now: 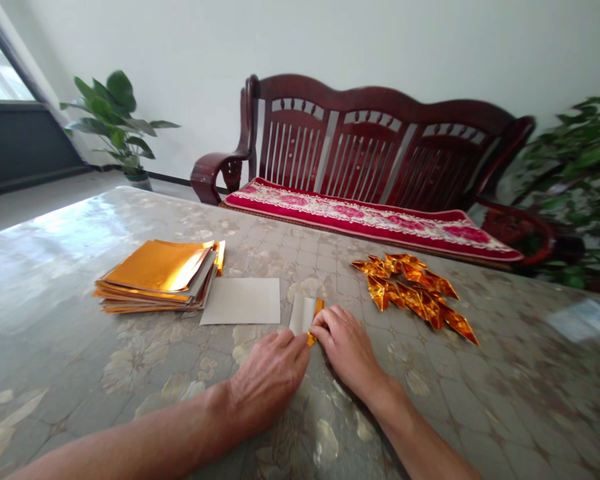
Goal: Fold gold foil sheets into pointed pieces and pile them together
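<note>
A small sheet of gold foil paper (301, 313) lies pale side up on the table, its right edge folded over to show a gold strip. My left hand (273, 367) has its fingers closed on the near edge of this sheet. At the folded gold strip, my right hand (344, 341) pinches the paper with thumb and fingers. The two hands almost meet, and they hide the sheet's near part. Just left of it lies a flat sheet (247, 301), pale side up. Farther left stands a stack of gold foil paper (155, 267).
Several folded gold foil pieces (415, 290) lie in a heap to the right. A clear plastic packet (587, 320) rests near the right edge. Behind the patterned table (170, 373) stands a dark red wooden bench (380, 147), with potted plants (113, 120) at either side.
</note>
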The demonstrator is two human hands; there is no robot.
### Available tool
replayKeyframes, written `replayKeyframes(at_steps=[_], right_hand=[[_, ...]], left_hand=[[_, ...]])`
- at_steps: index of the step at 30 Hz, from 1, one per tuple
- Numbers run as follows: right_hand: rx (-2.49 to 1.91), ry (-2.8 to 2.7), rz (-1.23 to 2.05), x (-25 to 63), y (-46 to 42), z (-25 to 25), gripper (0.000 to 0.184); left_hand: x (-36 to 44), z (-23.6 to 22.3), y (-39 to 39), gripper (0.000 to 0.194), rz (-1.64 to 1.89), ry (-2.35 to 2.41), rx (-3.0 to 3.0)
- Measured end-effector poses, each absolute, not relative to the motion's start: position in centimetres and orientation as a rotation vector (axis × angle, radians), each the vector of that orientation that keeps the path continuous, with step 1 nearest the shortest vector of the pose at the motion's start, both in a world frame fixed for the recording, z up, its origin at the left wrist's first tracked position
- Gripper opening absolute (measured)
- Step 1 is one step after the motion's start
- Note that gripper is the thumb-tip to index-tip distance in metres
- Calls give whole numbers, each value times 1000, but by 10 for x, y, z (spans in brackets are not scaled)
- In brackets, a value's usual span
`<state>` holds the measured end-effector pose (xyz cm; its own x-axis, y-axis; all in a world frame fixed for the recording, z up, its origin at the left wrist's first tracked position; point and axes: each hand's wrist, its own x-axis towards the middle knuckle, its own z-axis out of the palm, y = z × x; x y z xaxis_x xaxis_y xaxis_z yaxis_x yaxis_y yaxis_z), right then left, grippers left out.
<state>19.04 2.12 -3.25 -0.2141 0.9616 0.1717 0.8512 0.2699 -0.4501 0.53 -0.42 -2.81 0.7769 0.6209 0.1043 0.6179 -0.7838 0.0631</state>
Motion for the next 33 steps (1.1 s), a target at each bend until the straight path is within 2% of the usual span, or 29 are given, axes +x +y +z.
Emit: replayKeyframes(at_steps=[5, 14, 25, 33], right_hand=[[-1585, -2129, 416, 194, 15, -32, 4], [-1662, -2125, 383, 188, 15, -30, 11], [-1627, -2162, 347, 196, 23, -31, 9], [-1695, -1866, 278, 211, 33, -42, 19]], left_hand=[[6, -28, -6, 21, 200, 1047, 2959], [6, -29, -5, 19, 241, 1040, 2919], [4, -27, -3, 20, 272, 1019, 2928], [4, -28, -6, 22, 365, 980, 2896]])
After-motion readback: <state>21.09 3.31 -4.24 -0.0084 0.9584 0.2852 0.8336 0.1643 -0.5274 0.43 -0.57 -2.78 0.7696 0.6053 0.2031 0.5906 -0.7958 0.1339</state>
